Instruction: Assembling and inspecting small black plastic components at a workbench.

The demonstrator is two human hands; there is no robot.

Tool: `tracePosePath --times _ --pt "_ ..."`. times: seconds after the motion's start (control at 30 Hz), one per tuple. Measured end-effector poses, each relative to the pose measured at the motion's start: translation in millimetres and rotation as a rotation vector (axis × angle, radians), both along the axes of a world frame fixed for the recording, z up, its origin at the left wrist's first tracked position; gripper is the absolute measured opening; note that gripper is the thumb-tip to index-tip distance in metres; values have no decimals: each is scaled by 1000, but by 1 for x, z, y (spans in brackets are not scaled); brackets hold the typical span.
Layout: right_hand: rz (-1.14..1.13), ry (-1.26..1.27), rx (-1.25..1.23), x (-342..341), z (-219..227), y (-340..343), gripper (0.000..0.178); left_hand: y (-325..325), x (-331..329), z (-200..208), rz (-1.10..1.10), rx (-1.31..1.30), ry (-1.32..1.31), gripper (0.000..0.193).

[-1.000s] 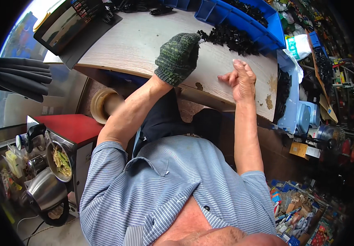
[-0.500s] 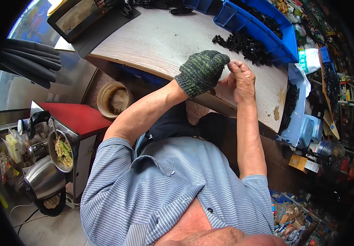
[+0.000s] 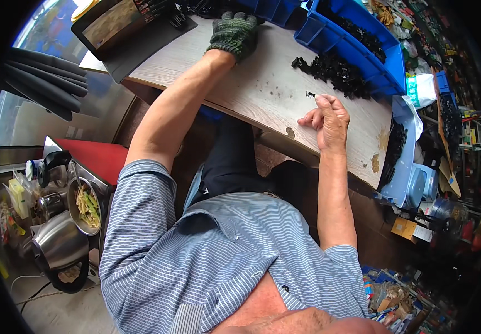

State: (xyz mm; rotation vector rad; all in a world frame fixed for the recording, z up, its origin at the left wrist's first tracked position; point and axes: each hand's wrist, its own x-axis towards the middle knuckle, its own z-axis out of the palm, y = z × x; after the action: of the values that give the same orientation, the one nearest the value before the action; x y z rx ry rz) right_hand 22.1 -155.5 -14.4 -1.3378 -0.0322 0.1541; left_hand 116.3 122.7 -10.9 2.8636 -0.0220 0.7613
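Observation:
My left hand (image 3: 232, 34), in a dark green knitted glove, reaches to the far edge of the table (image 3: 235, 83) beside some black plastic pieces (image 3: 207, 9). Its fingers show slight gaps between them, and whatever lies beneath the palm is hidden. Bare, my right hand (image 3: 332, 123) is over the right part of the table, with thumb and forefinger pinching a small black plastic part (image 3: 310, 94). Just beyond that hand lies a heap of similar small black parts (image 3: 335, 75).
A blue plastic bin (image 3: 357, 47) with black parts stands behind the heap. At the far left is a tablet in a dark case (image 3: 112, 28). A light blue bin (image 3: 399, 161) adjoins the table's right side. A kettle (image 3: 62, 242) and a food bowl (image 3: 84, 206) are at my left.
My left hand has moved away from the right one, forward and left to the table's far edge. The right hand has dropped slightly nearer, and the small black part in it now shows.

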Motion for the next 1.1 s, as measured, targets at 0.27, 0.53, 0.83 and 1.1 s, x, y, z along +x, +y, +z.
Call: tracePosePath --times 0.27,0.53,0.83,1.1 --pt "-10 -20 64 0 -4 -4 23 13 8 -18 -210 31 -55 29" --pt "14 -47 81 -2 -6 -7 21 3 -9 -5 -215 111 22 28" --pt "-45 -23 158 -2 -7 -7 23 -53 -72 -14 -435 -867 75 27" --pt "-44 -62 155 -6 -5 -5 22 -100 -105 -9 -664 -1312 422 30"
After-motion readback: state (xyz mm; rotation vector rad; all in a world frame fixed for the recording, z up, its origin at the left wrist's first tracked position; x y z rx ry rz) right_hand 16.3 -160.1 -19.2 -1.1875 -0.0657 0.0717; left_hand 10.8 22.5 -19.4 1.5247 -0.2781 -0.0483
